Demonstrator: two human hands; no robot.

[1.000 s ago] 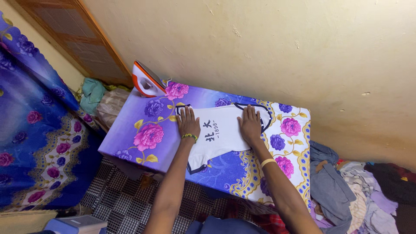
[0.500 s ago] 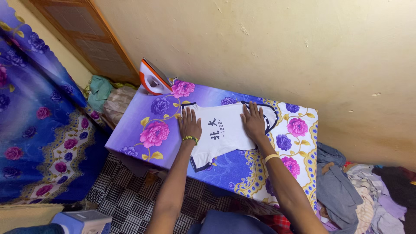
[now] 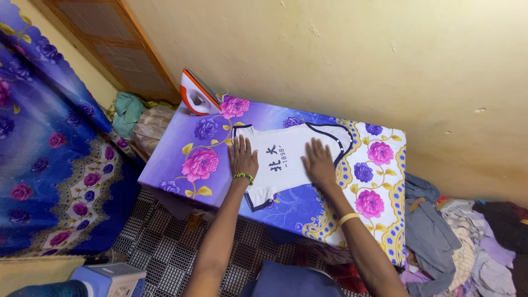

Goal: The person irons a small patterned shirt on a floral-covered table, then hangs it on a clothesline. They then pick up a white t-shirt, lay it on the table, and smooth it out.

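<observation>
Both your hands lie flat, palms down, fingers spread, on a small white cotton garment with dark navy trim (image 3: 286,154). Nothing is gripped in either one. Your left hand (image 3: 242,158) presses the garment's left part, near the trimmed edge; a beaded green-and-yellow bracelet (image 3: 241,176) sits at that wrist. Your right hand (image 3: 319,163) presses the right part, just below the dark-trimmed neckline; a pale yellow band (image 3: 347,218) circles that forearm.

The garment lies spread out on a table covered by a purple and white cloth printed with pink and violet flowers (image 3: 209,159), roughly at the cloth's middle, its printed side up.

An orange and white electric iron (image 3: 195,94) stands on its heel at the table's far left corner, well apart from both hands. A heap of mixed grey and pale clothes (image 3: 451,236) lies on the floor to the table's right.
</observation>
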